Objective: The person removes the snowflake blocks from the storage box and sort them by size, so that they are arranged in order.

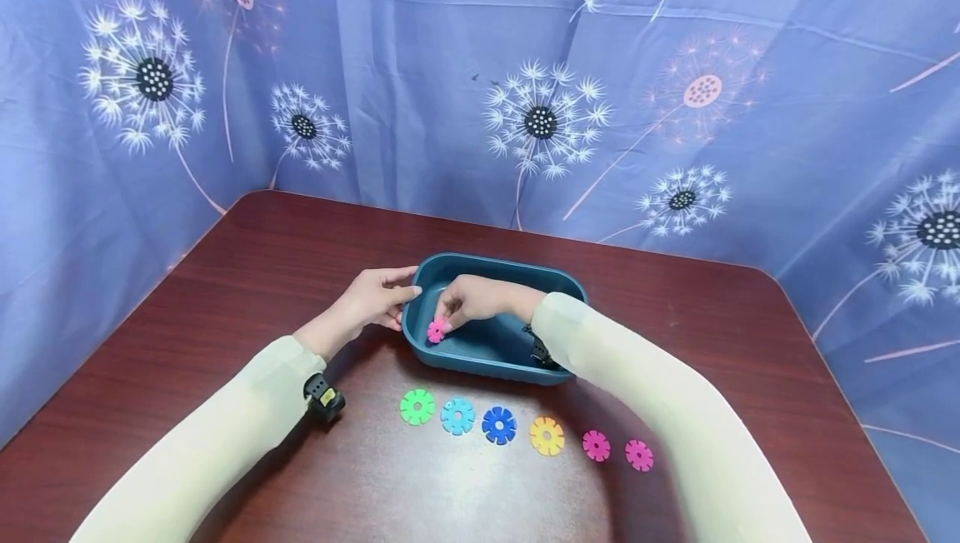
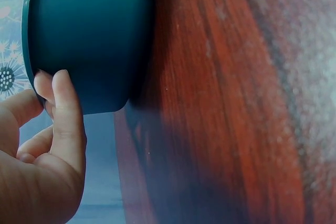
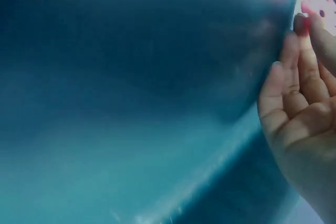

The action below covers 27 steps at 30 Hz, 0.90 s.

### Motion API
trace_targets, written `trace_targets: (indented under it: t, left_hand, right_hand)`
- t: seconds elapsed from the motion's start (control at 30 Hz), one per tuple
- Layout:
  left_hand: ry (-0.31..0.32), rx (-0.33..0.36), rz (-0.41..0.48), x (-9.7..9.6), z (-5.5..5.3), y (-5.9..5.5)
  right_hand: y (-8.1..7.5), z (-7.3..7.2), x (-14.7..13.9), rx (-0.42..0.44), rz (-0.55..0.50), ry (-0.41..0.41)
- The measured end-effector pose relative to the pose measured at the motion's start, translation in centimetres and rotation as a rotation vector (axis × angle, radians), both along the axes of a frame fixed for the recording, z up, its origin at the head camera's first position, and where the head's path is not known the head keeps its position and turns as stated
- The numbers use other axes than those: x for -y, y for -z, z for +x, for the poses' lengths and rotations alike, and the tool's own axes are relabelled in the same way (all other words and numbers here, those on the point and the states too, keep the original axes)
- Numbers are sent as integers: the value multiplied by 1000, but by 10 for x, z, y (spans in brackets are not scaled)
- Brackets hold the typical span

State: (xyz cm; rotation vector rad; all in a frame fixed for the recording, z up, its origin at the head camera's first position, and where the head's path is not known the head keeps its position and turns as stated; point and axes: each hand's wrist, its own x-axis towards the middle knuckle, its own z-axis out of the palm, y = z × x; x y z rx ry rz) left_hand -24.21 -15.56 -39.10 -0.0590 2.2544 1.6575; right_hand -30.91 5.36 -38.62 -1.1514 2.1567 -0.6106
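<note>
A dark teal oblong tub stands on the table. My left hand grips its left end, thumb at the rim; in the left wrist view, fingertips lie against the outer wall. Reaching into the tub, my right hand pinches a pink notched disc between thumb and fingers near the left inner wall. The same pink disc shows at the top right of the right wrist view, with the other fingers of the right hand loosely bent below it.
In front of the tub, a row of notched discs lies on the table: green, light blue disc, dark blue disc, yellow disc, and two pink discs, one inner and one outer. A dandelion-print curtain hangs behind.
</note>
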Motion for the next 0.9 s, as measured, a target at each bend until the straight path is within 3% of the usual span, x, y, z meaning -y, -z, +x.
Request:
trace_targets:
  t: [0.27, 0.4, 0.6, 0.9]
  left_hand:
    - [-5, -3, 7, 0, 0, -2]
    - [-1, -2, 17, 0, 1, -2]
    - [-5, 8, 14, 2, 1, -3]
    - [11, 4, 14, 0, -1, -1]
  right_hand:
    - [-39, -6, -36, -83, -59, 145]
    - [-67, 3, -65, -71, -102, 256]
    - [-94, 32, -123, -10, -160, 408]
    - [-85, 90, -211, 18, -181, 628]
